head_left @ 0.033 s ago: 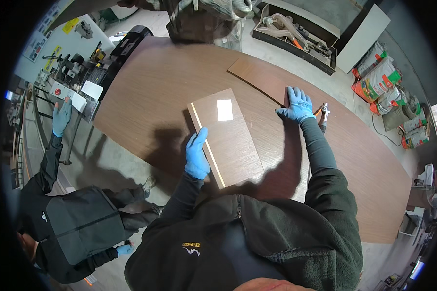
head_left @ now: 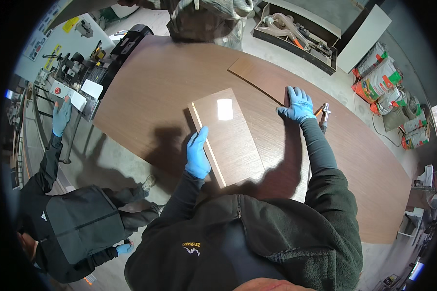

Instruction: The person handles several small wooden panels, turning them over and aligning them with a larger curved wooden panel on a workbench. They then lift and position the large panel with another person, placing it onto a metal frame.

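Note:
My left hand (head_left: 197, 153), in a blue glove, grips the left edge of a brown wood-grain board (head_left: 233, 145). This board has a pale strip along that edge and a white label near its far end; its shadow suggests it is tilted up off the table. My right hand (head_left: 297, 105), also blue-gloved, lies over the end of another brown board (head_left: 257, 80) with its fingers stretched out. That second board is flat at the table's far side. Just right of my right hand is a metal tool head (head_left: 326, 112) on a dark handle or hose, beside something thin and orange.
The large brown tabletop (head_left: 369, 194) curves through the view. At left a co-worker (head_left: 77, 225) reaches a gloved hand toward a machine (head_left: 77, 80). A box of hoses and fittings (head_left: 296, 36) stands beyond the table, with several bags (head_left: 378, 77) on the floor at right.
The board in my left hand has tilted very slightly, and its white label looks brighter. Both hands are otherwise in the same place.

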Action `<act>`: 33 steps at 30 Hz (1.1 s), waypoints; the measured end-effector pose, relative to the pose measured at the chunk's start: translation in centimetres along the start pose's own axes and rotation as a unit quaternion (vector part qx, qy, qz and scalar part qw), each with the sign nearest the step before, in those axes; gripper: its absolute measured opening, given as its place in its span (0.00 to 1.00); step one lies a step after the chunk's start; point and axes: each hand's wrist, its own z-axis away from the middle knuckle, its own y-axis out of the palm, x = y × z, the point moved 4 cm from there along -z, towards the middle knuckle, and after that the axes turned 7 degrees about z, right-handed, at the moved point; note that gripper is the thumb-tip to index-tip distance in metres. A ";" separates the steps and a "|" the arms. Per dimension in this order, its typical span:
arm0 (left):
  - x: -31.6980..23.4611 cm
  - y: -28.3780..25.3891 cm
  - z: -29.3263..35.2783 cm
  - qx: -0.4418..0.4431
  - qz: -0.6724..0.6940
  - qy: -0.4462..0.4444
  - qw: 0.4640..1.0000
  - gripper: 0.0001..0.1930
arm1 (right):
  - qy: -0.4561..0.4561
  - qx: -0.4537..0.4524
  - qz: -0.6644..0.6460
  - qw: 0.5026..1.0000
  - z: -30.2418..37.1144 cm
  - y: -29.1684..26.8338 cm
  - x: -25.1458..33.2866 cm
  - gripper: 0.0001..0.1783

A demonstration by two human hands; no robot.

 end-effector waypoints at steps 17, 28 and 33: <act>2.2 0.2 -3.7 -0.018 0.095 0.084 0.992 0.20 | 0.004 -0.102 -0.297 0.949 13.4 -11.9 13.4 0.52; -2.0 5.2 0.7 0.057 0.022 0.197 0.978 0.30 | -0.085 -0.193 -0.207 0.955 16.3 -14.5 18.0 0.45; -4.1 5.3 2.4 0.032 -0.024 0.219 0.975 0.32 | -0.152 -0.104 -0.277 0.943 16.8 -16.4 17.9 0.40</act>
